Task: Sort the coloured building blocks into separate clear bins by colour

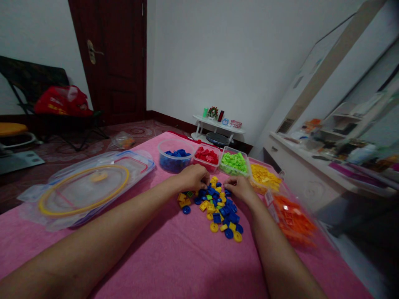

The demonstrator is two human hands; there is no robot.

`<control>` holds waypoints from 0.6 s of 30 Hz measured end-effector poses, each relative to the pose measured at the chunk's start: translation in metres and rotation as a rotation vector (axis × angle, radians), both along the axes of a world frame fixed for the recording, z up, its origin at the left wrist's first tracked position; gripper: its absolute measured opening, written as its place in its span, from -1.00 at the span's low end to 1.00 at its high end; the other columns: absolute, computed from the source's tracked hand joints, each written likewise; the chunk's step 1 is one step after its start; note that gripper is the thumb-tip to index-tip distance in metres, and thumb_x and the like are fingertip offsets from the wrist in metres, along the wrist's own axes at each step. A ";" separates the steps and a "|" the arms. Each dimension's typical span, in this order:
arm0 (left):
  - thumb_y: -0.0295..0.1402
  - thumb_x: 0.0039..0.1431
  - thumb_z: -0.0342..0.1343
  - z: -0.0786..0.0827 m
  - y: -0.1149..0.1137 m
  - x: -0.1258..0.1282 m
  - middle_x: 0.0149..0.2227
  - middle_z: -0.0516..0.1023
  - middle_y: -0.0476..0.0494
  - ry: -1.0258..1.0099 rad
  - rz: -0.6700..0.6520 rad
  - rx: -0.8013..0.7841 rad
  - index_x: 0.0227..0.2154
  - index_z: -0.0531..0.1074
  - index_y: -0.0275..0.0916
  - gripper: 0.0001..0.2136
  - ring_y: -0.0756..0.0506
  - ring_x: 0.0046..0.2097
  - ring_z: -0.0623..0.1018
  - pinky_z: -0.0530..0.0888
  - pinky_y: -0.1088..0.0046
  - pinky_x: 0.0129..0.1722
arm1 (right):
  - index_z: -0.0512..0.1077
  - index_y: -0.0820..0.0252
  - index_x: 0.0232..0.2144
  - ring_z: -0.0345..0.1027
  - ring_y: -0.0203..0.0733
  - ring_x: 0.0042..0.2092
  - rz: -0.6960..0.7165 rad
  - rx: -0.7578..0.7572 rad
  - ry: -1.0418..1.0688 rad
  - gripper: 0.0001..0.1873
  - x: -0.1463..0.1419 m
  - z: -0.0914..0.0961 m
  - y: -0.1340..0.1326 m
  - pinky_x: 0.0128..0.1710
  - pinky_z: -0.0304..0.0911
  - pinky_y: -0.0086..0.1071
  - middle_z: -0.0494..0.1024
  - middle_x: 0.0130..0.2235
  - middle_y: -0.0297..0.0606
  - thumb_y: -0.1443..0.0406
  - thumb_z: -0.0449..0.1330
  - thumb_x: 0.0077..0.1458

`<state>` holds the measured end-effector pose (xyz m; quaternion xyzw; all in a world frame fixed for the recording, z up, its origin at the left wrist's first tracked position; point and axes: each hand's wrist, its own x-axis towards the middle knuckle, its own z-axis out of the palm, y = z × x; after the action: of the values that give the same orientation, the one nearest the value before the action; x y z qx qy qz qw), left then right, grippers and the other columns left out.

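A heap of blue and yellow toy building blocks (215, 201), with a few green pieces, lies on the pink cloth (174, 253). My left hand (195, 177) is at the heap's far left side, fingers curled down and closed among the pieces. What they pinch, if anything, is hidden. Across from it, my right hand (240, 187) reaches in from the right, with thumb and fingers bent together beside some blue pieces. Whether a piece sits between those fingertips is too small to make out. Several round wheel-like pieces (229, 234) lie at the near end.
Behind the heap stand a round tub of blue blocks (175, 162), then boxes of red (206, 155), green (234, 162) and yellow blocks (264, 177). A clear container of orange blocks (293, 220) is at the right edge. Stacked plastic lids (90, 189) lie left.
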<state>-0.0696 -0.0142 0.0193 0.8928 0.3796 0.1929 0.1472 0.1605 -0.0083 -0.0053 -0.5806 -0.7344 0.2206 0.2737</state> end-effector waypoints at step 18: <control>-0.52 0.01 0.15 0.008 -0.002 0.008 -0.42 0.53 -0.04 -1.179 0.116 -1.325 -0.36 0.44 -0.30 -0.91 0.04 -0.39 0.53 0.49 0.52 -0.35 | 0.48 0.26 -0.29 0.29 -0.34 -0.54 0.009 -0.025 0.574 -0.60 -0.051 0.052 -0.034 -0.50 0.30 -0.41 0.51 -0.45 -0.30 0.14 0.27 -0.20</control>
<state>-0.0613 -0.0165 0.0275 0.3592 0.3204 0.3690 0.7951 0.1100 -0.0423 0.0467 -0.4945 -0.6267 0.3860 0.4623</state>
